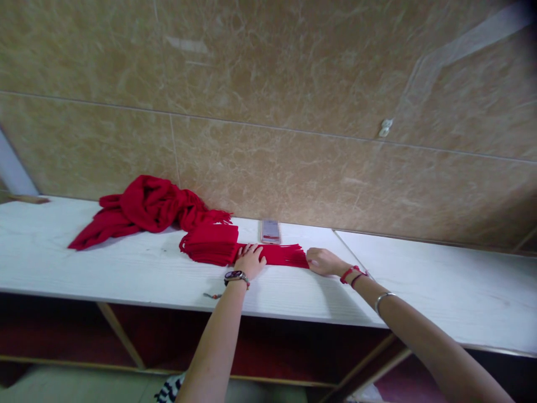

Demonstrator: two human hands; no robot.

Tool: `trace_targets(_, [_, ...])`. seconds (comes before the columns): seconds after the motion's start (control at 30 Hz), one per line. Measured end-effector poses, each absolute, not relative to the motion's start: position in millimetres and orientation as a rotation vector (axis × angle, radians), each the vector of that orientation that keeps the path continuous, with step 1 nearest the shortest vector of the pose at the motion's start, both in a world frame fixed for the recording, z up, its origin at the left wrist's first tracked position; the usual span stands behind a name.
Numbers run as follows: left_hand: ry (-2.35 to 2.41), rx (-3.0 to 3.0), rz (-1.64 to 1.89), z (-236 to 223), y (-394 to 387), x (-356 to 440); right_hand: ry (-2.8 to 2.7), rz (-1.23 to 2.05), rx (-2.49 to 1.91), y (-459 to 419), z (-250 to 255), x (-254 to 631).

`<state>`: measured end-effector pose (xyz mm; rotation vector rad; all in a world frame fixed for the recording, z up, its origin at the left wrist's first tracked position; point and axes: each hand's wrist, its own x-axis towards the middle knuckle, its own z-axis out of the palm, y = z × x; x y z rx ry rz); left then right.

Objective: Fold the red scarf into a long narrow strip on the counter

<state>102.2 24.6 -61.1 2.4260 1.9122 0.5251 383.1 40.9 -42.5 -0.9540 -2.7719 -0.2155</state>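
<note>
A red fringed scarf [212, 240] lies on the white counter, its left part folded in a stack and a narrower strip with fringe running to the right. My left hand [250, 261] rests on the strip beside the folded part, fingers spread flat on the cloth. At the fringe's right end is my right hand [323, 261], its fingers curled closed on the fringe tips; the fingertips themselves are hidden. A heap of crumpled red scarf [151, 207] lies at the left near the wall, touching or close to the folded part.
A phone [271, 232] lies behind the strip near the wall. The white counter [126, 274] meets a tiled wall [268, 157] at the back. Open shelf compartments [268, 347] sit under its front edge. A small white fixture [385, 127] is on the wall.
</note>
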Motion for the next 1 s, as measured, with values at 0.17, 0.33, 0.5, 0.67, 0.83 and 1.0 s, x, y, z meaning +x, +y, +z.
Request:
trace_targets(0.17, [1.904,2.425,0.558,-61,24,103,-2.67,-0.194,-0.979,41,-29,391])
trace_targets(0.33, [1.91,2.433,0.565,-60,23,103,-2.534,-0.081,-1.034,62,-23,348])
trace_targets(0.5, [1.923,2.454,0.531,-61,23,102,-2.441,-0.02,-1.148,77,-49,312])
trace_targets(0.67, [1.932,2.453,0.507,-60,23,102,-2.415,-0.015,-1.184,76,-65,324])
trace_targets(0.83, [1.928,2.442,0.506,-58,22,102,-2.38,-0.041,-1.259,68,-67,357])
trace_targets(1.0, [1.926,2.444,0.533,-58,24,102,-2.328,-0.078,-1.321,61,-64,379])
